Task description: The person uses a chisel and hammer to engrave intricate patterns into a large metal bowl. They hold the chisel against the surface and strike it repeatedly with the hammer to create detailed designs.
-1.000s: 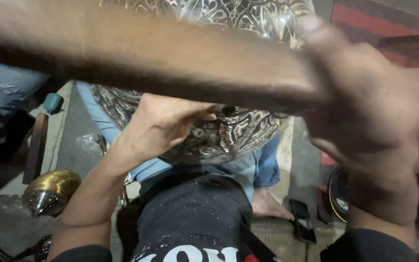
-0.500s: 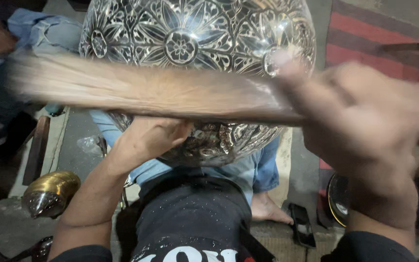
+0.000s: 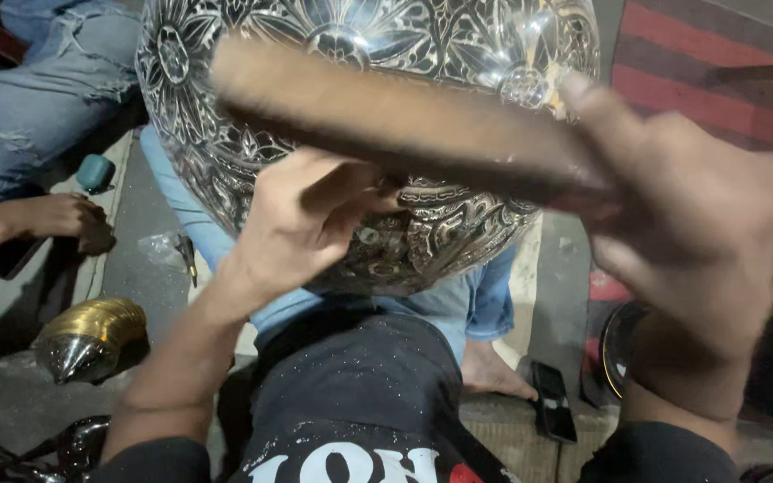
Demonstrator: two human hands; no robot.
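The engraved metal bowl (image 3: 369, 134) fills the upper middle, leaving little room above it. The wooden stick (image 3: 404, 125) crosses in front of the bowl, blocking straight reach. Below the bowl, the lap and bare foot (image 3: 494, 376) close the way. Left of the bowl, bare floor lies open around a brass cone-shaped piece (image 3: 91, 335) and another person's hand (image 3: 64, 219). A phone (image 3: 554, 402) lies lower right of the bowl.

Dim indoor light, glare on the engraved metal bowl (image 3: 360, 134), motion-blurred right hand (image 3: 700, 233).

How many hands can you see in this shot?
3: the left hand against the engraved metal vessel, the right hand gripping a wooden stick, and another person's hand at the left edge. Others may be hidden.
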